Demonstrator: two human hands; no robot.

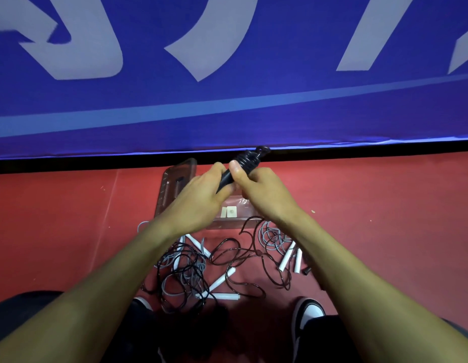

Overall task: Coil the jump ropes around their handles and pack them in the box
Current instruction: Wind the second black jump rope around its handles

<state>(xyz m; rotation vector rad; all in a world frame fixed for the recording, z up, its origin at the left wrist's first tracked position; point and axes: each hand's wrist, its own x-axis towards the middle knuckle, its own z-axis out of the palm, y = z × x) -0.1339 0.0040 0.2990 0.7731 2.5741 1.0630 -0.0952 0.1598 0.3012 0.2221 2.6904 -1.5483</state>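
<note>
Both hands hold a black jump rope (pixel 249 158) up in front of me, its cord wound in tight coils around the black handles. My left hand (pixel 201 197) grips the lower end of the handles. My right hand (pixel 261 189) grips them just above, thumb pressed beside the coils. Below the hands a clear plastic box (pixel 235 221) lies on the red floor, mostly hidden. Its clear lid (pixel 175 187) lies to the left. Loose ropes (pixel 227 260), black and grey cords with white handles (pixel 287 255), are tangled on the floor between my feet.
A blue banner (pixel 227 100) with pale lettering rises just behind the box, with a black strip at its base. My shoes (pixel 308 310) and dark trouser legs frame the rope pile. The red floor (pixel 57 218) stretches to both sides.
</note>
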